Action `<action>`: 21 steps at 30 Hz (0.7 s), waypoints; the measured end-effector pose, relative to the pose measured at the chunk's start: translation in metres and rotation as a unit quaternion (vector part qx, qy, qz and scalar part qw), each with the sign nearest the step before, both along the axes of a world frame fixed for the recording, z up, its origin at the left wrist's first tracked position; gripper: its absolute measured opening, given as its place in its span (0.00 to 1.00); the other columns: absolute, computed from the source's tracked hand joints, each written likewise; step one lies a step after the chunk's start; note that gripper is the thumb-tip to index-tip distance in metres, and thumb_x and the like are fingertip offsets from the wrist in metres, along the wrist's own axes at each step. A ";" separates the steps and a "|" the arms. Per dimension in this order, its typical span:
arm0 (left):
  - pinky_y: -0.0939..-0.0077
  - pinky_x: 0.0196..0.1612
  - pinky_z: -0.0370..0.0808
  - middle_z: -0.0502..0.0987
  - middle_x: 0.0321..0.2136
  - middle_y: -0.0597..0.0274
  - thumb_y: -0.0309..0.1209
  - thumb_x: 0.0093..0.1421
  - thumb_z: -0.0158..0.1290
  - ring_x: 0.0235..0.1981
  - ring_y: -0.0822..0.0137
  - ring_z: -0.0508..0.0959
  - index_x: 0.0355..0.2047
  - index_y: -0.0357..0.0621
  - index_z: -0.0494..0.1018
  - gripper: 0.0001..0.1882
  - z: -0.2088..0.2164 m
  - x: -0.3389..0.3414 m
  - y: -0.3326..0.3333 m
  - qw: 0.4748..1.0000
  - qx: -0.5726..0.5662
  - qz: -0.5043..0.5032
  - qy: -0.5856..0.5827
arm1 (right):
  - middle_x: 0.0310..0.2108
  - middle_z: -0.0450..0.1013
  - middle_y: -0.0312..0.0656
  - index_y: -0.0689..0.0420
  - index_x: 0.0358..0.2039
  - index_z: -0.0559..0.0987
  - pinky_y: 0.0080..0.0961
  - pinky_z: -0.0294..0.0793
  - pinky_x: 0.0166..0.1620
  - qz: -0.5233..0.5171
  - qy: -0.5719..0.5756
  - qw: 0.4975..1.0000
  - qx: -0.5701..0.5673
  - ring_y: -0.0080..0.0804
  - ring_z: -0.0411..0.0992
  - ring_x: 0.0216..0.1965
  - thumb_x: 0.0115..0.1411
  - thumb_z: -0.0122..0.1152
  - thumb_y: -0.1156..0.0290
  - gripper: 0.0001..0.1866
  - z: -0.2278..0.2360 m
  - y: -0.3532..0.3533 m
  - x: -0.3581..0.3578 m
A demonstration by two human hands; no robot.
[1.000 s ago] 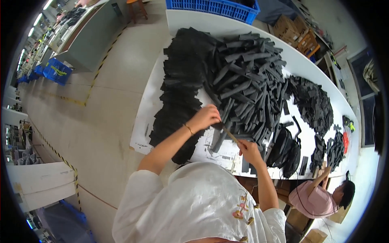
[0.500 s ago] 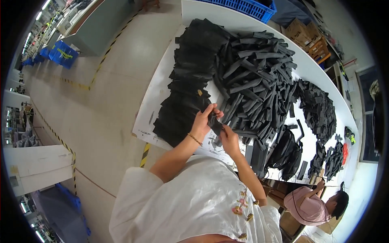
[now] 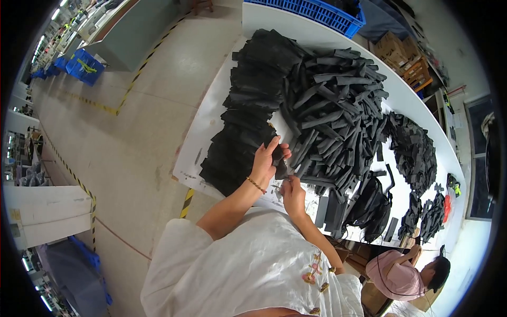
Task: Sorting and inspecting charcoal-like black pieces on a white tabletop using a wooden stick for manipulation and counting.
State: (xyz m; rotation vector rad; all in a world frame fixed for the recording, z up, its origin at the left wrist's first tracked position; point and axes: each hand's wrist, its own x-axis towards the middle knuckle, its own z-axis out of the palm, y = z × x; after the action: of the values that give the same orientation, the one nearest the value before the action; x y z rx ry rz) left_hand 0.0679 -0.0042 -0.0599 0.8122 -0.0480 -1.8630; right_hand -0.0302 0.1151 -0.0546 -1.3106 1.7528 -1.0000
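Close to my body at the table's near edge, my left hand [image 3: 262, 162] is closed around a dark fabric strip [image 3: 280, 168], with the thumb on top. The lower end of that strip is pinched between the thumb and fingers of my right hand [image 3: 294, 196]. Beyond my left hand runs a long overlapping row of flat black fabric pieces [image 3: 240, 134]. To the right of it, a heap of loose, folded-looking black strips [image 3: 340, 105] spreads across the table. A small brownish-yellow bit shows just above my left fingers, too little of it to name.
The white table [image 3: 196, 150] has a raised rim along its far side. A blue crate [image 3: 327, 17] stands beyond it. Further right lie a black bag [image 3: 365, 203] and more black piles [image 3: 414, 150]. A person in pink [image 3: 396, 272] sits at the right end.
My right hand has shifted a little left and down, nearer my left hand. The held strip now hangs more upright, and the brownish-yellow bit is mostly hidden.
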 end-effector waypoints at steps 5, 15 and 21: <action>0.71 0.24 0.73 0.75 0.22 0.57 0.31 0.56 0.59 0.18 0.67 0.74 0.30 0.41 0.71 0.09 -0.005 0.001 -0.017 1.000 0.021 0.019 -0.005 | 0.16 0.69 0.47 0.63 0.31 0.72 0.30 0.68 0.24 0.060 0.026 0.994 0.083 0.36 0.70 0.18 0.63 0.48 0.74 0.07 -0.001 0.011 -0.007; 0.82 0.12 0.49 0.60 0.08 0.72 0.32 0.56 0.59 0.06 0.79 0.54 0.30 0.42 0.72 0.08 -0.017 0.034 -0.068 0.998 -0.009 0.042 -0.043 | 0.13 0.69 0.43 0.62 0.29 0.74 0.26 0.67 0.21 0.159 0.030 0.977 0.136 0.31 0.70 0.14 0.63 0.51 0.72 0.08 0.059 0.057 -0.049; 0.82 0.12 0.50 0.61 0.08 0.73 0.33 0.57 0.58 0.06 0.80 0.55 0.29 0.44 0.70 0.09 -0.013 0.025 -0.057 0.999 0.029 0.035 0.006 | 0.11 0.67 0.45 0.61 0.24 0.71 0.33 0.67 0.18 0.166 0.232 0.958 0.020 0.43 0.70 0.14 0.55 0.61 0.70 0.10 0.078 0.065 -0.055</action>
State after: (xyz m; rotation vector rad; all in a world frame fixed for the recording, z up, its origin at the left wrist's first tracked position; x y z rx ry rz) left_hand 0.0926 -0.0610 -0.0731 0.8319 0.0420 -1.8095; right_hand -0.0856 0.1796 0.0232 -1.8485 1.7805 -0.4881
